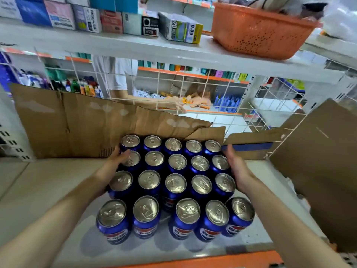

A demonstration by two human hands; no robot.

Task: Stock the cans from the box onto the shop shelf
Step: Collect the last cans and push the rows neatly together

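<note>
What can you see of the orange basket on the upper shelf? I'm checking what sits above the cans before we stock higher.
The orange basket looks like moulded plastic, with slanted walls pierced by rows of small holes and a thicker rolled rim. It stands upright on the white upper shelf, at the right, beside a row of small boxes, close to the shelf's front edge. Something pale and dark lies inside it; what it is cannot be told. No hand touches it.

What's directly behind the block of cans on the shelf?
Torn cardboard stands behind the cans, with a white wire grid beyond it. The cardboard hides the shelf's back edge.
</note>
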